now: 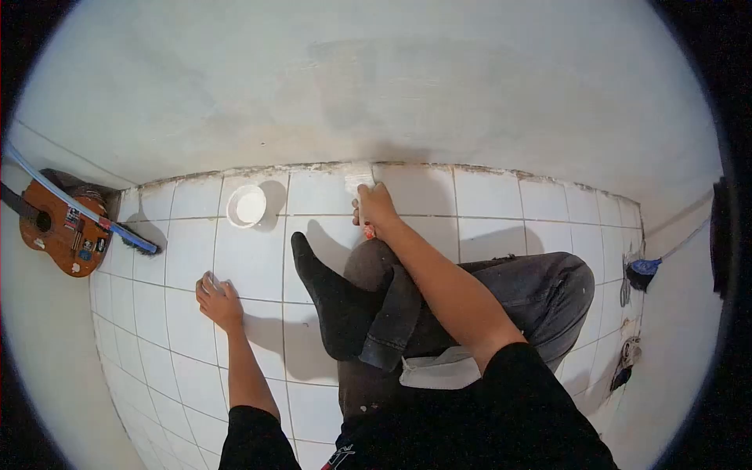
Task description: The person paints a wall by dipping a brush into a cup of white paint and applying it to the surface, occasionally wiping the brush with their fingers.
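Note:
My right hand (376, 205) is closed around the handle of a paintbrush (359, 182). Its pale, wide bristles point at the foot of the wall, and the reddish handle end shows below my fist. My left hand (220, 304) rests on the floor tiles with its fingers apart; a greyish patch between thumb and fingers is too small to make out. Between the hands, closer to the wall, stands a round white tub (247, 206) with white stuff inside, likely paint.
The wall (337, 94) ahead has patchy grey marks and a flaking lower edge. At left, a guitar (66, 231) leans beside a blue-handled broom (139, 239). A blue brush (644, 270) lies at right. My crossed legs, with a black-socked foot (333, 301), occupy the middle.

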### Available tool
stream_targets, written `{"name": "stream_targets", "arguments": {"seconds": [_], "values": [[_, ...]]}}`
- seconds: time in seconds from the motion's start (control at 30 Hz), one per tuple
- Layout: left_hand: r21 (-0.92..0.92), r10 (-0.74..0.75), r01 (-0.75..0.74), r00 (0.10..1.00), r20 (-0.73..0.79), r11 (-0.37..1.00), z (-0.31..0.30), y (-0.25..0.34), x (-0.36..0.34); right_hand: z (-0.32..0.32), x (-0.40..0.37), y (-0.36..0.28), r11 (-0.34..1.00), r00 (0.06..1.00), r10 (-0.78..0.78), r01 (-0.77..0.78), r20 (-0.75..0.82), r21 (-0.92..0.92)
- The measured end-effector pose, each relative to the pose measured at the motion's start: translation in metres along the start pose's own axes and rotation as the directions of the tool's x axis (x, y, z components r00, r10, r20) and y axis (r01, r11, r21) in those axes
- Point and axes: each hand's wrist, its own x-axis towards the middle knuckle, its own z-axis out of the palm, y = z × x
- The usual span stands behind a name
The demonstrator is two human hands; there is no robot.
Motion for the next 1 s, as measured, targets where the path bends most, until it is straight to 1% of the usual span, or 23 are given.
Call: {"name": "stream_targets", "arguments": {"seconds": [0.03, 0.17, 0.23, 0.37, 0.43, 0.47, 0.53, 0.57, 0.63, 0.67, 0.73, 0.77, 0.83, 0.87, 0.93, 0.97, 1.0], "values": [[-0.001, -0.007, 0.007, 1.000, 0.003, 1.000, 0.000, 0.000, 0.001, -0.001, 0.004, 0.002, 0.996, 0.998, -0.050, 0.047, -0.035, -0.070], [-0.008, -0.010, 0.010, 1.000, -0.002, 1.000, 0.006, -0.004, 0.001, -0.006, 0.013, 0.006, 0.996, 1.000, -0.017, 0.018, 0.011, -0.092], [-0.020, -0.004, 0.003, 1.000, -0.017, 1.000, 0.005, -0.003, 0.001, -0.005, 0.016, 0.007, 0.998, 1.000, 0.012, -0.013, -0.024, -0.068], [-0.050, -0.012, 0.013, 1.000, 0.002, 0.999, -0.001, 0.001, 0.000, -0.006, 0.013, 0.004, 0.999, 1.000, 0.000, 0.000, -0.001, -0.040], [-0.020, -0.038, 0.038, 0.999, 0.010, 0.999, -0.003, 0.004, 0.000, -0.007, 0.021, 0.004, 1.000, 1.000, -0.008, 0.008, -0.020, 0.022], [-0.017, -0.041, 0.041, 0.999, 0.011, 0.999, -0.002, 0.004, 0.001, -0.009, 0.023, 0.006, 1.000, 1.000, -0.005, 0.005, -0.018, 0.020], [-0.039, -0.005, 0.006, 1.000, 0.013, 0.999, -0.003, 0.002, 0.000, -0.006, 0.012, -0.002, 0.993, 1.000, -0.013, 0.013, -0.006, 0.118], [-0.035, -0.007, 0.007, 1.000, 0.016, 0.999, 0.000, -0.001, 0.000, -0.006, 0.011, -0.002, 0.993, 1.000, -0.008, 0.009, -0.006, 0.117], [-0.021, 0.021, -0.022, 0.999, -0.025, 1.000, 0.005, -0.005, 0.001, -0.006, 0.014, -0.004, 0.987, 0.997, -0.022, 0.010, 0.075, 0.163], [-0.020, 0.022, -0.022, 0.999, -0.025, 1.000, 0.007, -0.007, 0.000, -0.005, 0.015, -0.004, 0.986, 0.997, -0.021, 0.008, 0.075, 0.164], [-0.030, 0.017, -0.017, 1.000, -0.014, 0.999, 0.004, -0.005, 0.000, 0.000, 0.016, -0.007, 0.995, 0.995, -0.096, 0.095, -0.031, -0.021], [-0.031, 0.020, -0.020, 1.000, -0.014, 0.999, 0.004, -0.004, 0.001, 0.002, 0.016, -0.008, 0.995, 0.995, -0.098, 0.097, -0.033, -0.019], [0.001, -0.001, 0.001, 1.000, -0.001, 1.000, 0.004, -0.003, 0.000, 0.005, 0.014, -0.008, 0.966, 0.971, -0.235, 0.229, -0.043, -0.118], [0.001, 0.002, -0.002, 1.000, 0.000, 1.000, 0.004, -0.002, 0.000, 0.007, 0.013, -0.007, 0.967, 0.971, -0.235, 0.228, -0.046, -0.116], [-0.004, -0.015, 0.015, 1.000, 0.019, 1.000, 0.003, -0.003, 0.001, 0.016, -0.008, -0.010, 0.954, 0.955, -0.296, 0.294, -0.031, -0.059], [-0.002, -0.019, 0.019, 1.000, 0.018, 1.000, 0.004, -0.004, 0.002, 0.020, -0.020, -0.013, 0.955, 0.955, -0.294, 0.292, -0.027, -0.060], [-0.011, -0.008, 0.008, 1.000, 0.002, 1.000, 0.006, -0.005, 0.000, 0.023, -0.033, -0.015, 0.978, 0.978, -0.208, 0.208, -0.007, -0.003]]}}
